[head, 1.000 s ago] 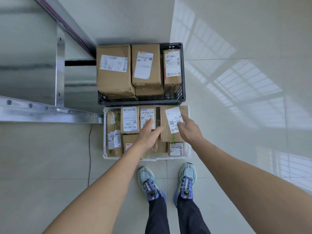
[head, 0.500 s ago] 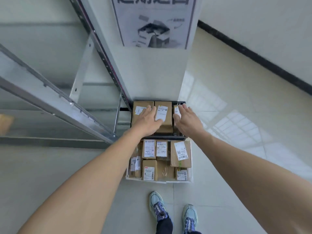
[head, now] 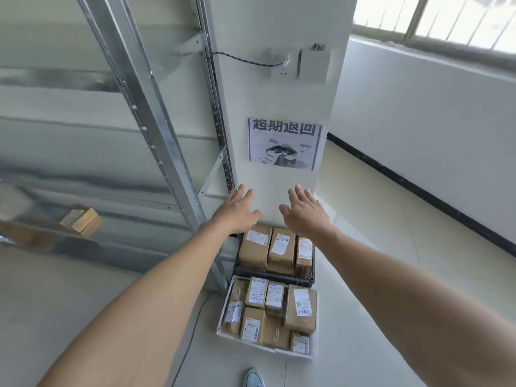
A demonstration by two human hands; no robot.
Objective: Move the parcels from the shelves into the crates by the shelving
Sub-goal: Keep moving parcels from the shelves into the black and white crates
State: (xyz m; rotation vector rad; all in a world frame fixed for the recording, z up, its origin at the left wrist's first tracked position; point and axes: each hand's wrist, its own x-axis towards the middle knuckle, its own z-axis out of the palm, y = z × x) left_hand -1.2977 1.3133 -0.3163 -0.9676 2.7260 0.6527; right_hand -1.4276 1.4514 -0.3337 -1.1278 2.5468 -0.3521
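Both of the person's arms are stretched out in front of the white pillar (head: 279, 93), and neither hand holds anything. The left hand (head: 237, 209) and right hand (head: 303, 212) hover before its lower face with fingers straight and loosely spread, palms turned away from me; whether the fingertips touch the pillar I cannot tell. At the pillar's foot sits a black crate (head: 275, 276) packed with three brown parcels (head: 254, 247). A white crate (head: 223, 308) is butted against it on the side away from the pillar, crammed with smaller boxes (head: 300, 308). I'd say they were set there because it is the nearest spot to the end of the metal shelving (head: 156, 129), which rises just left of the pillar. Nearly every box lies label-up, probably so the barcodes can be scanned. Those white shipping labels are too small to read. A poster (head: 284, 143) on the pillar reads 超期退回 above a drawing of an open box; its small print is illegible. Well left of the pillar, one blurred parcel (head: 81, 220) lies on a shelf, which looks like the next pick for those empty hands.
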